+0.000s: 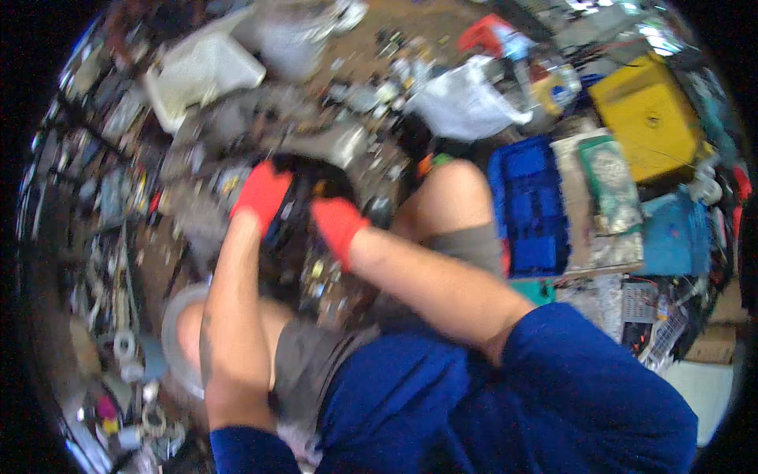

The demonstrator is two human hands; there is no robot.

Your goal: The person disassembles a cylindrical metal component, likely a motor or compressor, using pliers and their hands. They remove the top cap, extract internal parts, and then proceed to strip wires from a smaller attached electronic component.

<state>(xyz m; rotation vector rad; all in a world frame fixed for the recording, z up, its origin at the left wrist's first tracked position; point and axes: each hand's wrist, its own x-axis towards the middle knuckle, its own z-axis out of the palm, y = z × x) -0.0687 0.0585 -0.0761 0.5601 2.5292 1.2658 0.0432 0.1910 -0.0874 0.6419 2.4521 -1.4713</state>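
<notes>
Between my knees lies a dark, black object (320, 172), blurred, its kind not clear. My left hand (262, 194), in a red glove, is closed at the object's left edge, its fingertips hidden against the dark surface. On the near right side of the same object is my right hand (339, 226), also red-gloved. Motion smears its fingers, and whether it holds anything is not visible. Small mixed scraps (320, 272) lie on the ground just below the two hands.
A blue tray (530, 207) stands right of my knee, beside a green-and-white packet (608, 178) and a yellow container (649, 118). Ahead are a crumpled white bag (466, 103) and a pale plastic bin (207, 73). Scattered scrap (118, 205) covers the left side.
</notes>
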